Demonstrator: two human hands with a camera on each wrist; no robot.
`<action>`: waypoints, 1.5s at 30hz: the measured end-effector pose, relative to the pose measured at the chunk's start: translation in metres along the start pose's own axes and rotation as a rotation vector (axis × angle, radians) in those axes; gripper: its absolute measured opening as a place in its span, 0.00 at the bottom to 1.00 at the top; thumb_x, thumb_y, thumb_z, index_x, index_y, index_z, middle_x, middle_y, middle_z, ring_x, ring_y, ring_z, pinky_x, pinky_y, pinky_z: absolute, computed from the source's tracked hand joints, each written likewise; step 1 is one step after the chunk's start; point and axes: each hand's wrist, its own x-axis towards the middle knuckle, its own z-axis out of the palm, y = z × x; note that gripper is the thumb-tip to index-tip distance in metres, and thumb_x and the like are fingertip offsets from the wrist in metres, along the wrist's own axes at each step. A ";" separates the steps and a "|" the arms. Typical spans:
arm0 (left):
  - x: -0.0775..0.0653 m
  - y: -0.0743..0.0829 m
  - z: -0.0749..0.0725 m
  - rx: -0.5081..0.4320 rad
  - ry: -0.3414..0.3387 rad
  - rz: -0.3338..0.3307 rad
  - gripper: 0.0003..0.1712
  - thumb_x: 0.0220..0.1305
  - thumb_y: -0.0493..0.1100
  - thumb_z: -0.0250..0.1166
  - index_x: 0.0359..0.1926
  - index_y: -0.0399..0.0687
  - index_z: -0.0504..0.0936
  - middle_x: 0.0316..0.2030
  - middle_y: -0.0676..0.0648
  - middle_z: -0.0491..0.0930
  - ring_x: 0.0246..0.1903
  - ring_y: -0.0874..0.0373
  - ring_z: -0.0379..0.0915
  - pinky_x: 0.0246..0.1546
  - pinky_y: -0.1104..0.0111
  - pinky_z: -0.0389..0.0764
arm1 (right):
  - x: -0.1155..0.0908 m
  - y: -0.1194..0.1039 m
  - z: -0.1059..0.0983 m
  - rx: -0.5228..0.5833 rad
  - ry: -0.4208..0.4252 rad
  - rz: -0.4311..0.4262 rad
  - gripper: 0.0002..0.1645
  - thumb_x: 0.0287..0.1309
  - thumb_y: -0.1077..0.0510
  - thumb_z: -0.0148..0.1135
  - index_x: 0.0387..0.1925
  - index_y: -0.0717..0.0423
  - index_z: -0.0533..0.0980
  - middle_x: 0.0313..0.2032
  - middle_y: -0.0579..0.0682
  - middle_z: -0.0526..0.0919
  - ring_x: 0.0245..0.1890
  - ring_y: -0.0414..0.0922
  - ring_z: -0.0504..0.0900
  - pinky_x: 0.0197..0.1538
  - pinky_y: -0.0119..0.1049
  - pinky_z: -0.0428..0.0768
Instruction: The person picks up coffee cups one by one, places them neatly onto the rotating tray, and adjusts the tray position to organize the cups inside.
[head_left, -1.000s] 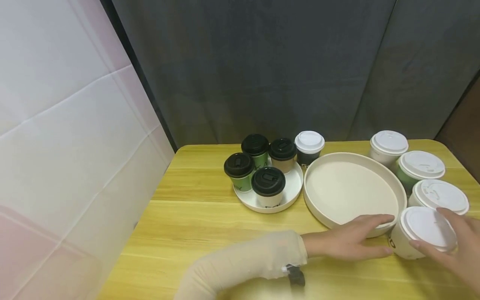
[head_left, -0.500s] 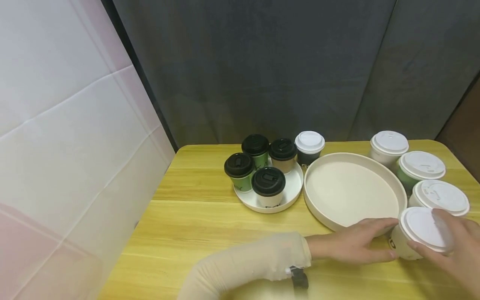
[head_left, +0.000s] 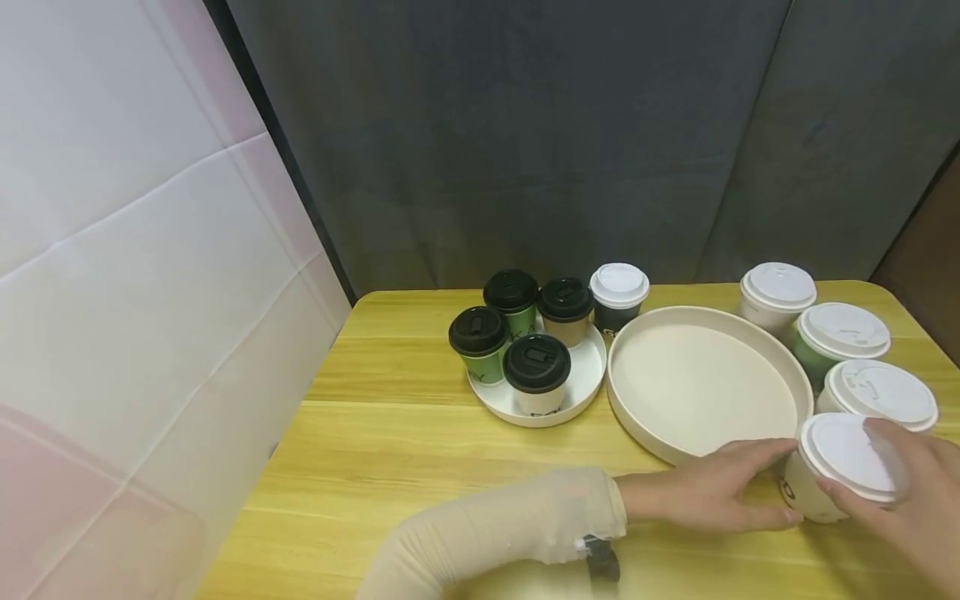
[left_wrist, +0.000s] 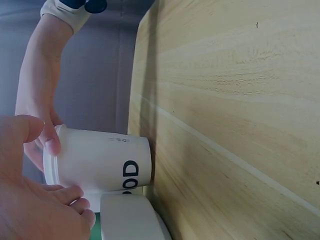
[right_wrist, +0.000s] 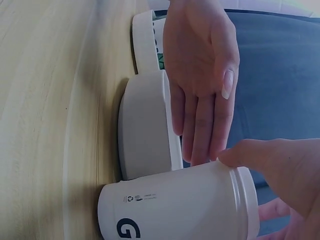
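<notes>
My right hand (head_left: 903, 500) grips a white paper cup (head_left: 813, 487) around its white lid, thumb on the near side. This cup stands upright at the front of a row of white-lidded cups. My left hand (head_left: 708, 492) reaches in from the left with straight fingers, their tips right at the cup's side and just over the tray's front rim. In the left wrist view, dark letters show on the paper cup (left_wrist: 100, 155), and the left fingers overlap its lower edge. The right wrist view shows the left palm (right_wrist: 197, 65) facing the cup.
A round cream tray (head_left: 701, 383) stands just left of the row. Further left, a white plate (head_left: 588, 387) bears several small black-lidded cups. Behind, a dark cup with a white lid (head_left: 618, 283) stands between plate and tray. Other white-lidded cups (head_left: 843, 329) line the tray's right side.
My left hand has moved slightly right, up to the cup. My right hand has closed in around the lid from the right. The cups and tray have stayed put.
</notes>
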 end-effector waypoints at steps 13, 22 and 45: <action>-0.003 0.004 -0.004 0.036 0.041 0.070 0.48 0.70 0.54 0.59 0.79 0.52 0.41 0.78 0.56 0.48 0.76 0.72 0.42 0.73 0.83 0.45 | 0.006 -0.007 -0.014 0.069 0.059 0.030 0.47 0.30 0.58 0.82 0.56 0.71 0.74 0.45 0.80 0.76 0.46 0.08 0.48 0.45 0.09 0.49; -0.008 0.009 -0.009 0.026 0.059 0.097 0.52 0.69 0.54 0.61 0.79 0.53 0.36 0.79 0.55 0.44 0.76 0.71 0.39 0.74 0.81 0.44 | 0.011 -0.015 -0.024 0.039 0.063 0.014 0.50 0.31 0.56 0.83 0.60 0.67 0.74 0.49 0.81 0.76 0.55 0.10 0.58 0.54 0.06 0.47; -0.038 0.010 -0.027 0.068 0.189 0.090 0.58 0.67 0.55 0.63 0.78 0.58 0.27 0.80 0.55 0.39 0.78 0.65 0.39 0.77 0.74 0.48 | 0.030 -0.055 -0.027 0.144 0.093 -0.145 0.46 0.32 0.53 0.83 0.58 0.63 0.77 0.49 0.75 0.78 0.57 0.09 0.55 0.61 0.07 0.50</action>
